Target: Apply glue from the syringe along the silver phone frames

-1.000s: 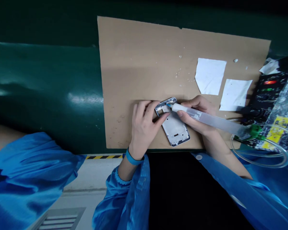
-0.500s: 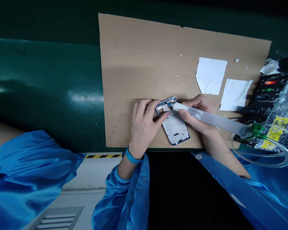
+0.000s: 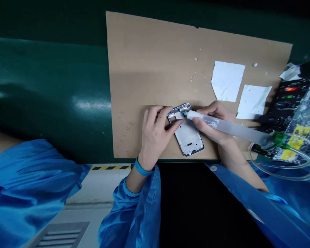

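A silver phone frame [image 3: 188, 135] lies slightly turned on the brown cardboard sheet [image 3: 155, 62], close to its front edge. My left hand [image 3: 156, 132] grips the frame's upper left part between thumb and fingers. In my right hand [image 3: 214, 120] is a translucent dispensing syringe [image 3: 235, 130], held slanted like a pen. Its blue needle tip [image 3: 183, 112] is at the upper end of the frame; whether it touches the metal I cannot tell. From the syringe's green cap [image 3: 278, 138] a clear air hose [image 3: 306, 151] loops away on the right.
Two white paper pieces [image 3: 228, 81] [image 3: 255, 101] lie on the cardboard, with small white blobs [image 3: 255, 64] around them. A black dispenser unit [image 3: 284, 100] with a red display stands at the right. Another person's blue sleeve [image 3: 36, 186] is at the left.
The syringe and its needle tip have shifted very slightly to the right along the top of the frame. My left hand keeps its place on the frame.
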A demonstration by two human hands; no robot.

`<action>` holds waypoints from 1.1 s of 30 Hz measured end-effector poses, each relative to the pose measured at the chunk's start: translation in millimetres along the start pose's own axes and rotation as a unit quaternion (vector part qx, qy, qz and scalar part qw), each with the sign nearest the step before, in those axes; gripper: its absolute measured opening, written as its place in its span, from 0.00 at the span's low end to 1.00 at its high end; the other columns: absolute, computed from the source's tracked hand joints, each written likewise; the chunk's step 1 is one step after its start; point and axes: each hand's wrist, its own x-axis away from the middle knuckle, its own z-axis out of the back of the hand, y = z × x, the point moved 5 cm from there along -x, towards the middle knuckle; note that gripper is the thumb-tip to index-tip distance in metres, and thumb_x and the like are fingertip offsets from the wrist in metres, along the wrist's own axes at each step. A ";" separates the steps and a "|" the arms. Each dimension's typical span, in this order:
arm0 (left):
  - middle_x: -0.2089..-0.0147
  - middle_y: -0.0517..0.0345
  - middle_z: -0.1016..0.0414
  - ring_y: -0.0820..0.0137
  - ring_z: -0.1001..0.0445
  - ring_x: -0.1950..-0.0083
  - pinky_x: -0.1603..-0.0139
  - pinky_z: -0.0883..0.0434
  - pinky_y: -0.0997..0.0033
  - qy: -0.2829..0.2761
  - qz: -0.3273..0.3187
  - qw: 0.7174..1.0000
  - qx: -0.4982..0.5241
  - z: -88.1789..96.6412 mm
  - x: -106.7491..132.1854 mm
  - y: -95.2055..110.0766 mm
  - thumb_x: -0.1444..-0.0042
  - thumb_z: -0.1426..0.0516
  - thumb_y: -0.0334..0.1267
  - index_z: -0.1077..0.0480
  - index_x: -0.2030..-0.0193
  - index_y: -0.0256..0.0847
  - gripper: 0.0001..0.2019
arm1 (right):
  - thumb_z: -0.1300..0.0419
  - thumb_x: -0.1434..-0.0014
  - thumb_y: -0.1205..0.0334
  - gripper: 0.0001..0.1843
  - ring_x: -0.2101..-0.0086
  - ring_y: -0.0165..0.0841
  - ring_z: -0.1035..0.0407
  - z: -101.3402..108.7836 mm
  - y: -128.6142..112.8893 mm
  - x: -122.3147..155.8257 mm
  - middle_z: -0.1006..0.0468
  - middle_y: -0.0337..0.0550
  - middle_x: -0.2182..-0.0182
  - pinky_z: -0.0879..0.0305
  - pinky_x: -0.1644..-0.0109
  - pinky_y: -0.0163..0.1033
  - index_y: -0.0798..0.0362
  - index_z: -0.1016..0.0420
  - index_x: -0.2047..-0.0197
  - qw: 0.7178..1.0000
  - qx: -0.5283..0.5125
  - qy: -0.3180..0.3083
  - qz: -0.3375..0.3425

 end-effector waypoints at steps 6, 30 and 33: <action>0.44 0.48 0.18 0.54 0.20 0.43 0.38 0.20 0.51 -0.013 0.012 1.000 -0.009 -2.5 1.3 -2.4 0.24 0.29 0.49 0.20 0.38 0.46 0.16 | 0.20 0.36 0.35 0.24 0.74 0.35 0.26 -1.7 4.0 -3.6 0.15 0.38 0.69 0.30 0.72 0.44 0.43 0.20 0.61 1.000 0.003 0.006 0.002; 0.44 0.47 0.20 0.53 0.21 0.43 0.38 0.21 0.51 -0.018 0.016 1.000 -0.002 -3.5 1.5 -3.8 0.24 0.29 0.50 0.19 0.37 0.45 0.17 | 0.20 0.34 0.39 0.19 0.73 0.37 0.25 -0.7 5.8 -2.6 0.14 0.36 0.69 0.30 0.72 0.45 0.40 0.19 0.60 0.999 -0.013 0.017 0.029; 0.43 0.47 0.20 0.53 0.21 0.43 0.37 0.21 0.51 -0.021 0.020 1.000 -0.001 -4.3 1.8 -4.1 0.24 0.29 0.50 0.19 0.37 0.45 0.17 | 0.18 0.37 0.37 0.21 0.72 0.36 0.24 0.4 11.2 -1.5 0.13 0.36 0.68 0.27 0.70 0.45 0.40 0.18 0.61 1.000 -0.022 0.012 0.003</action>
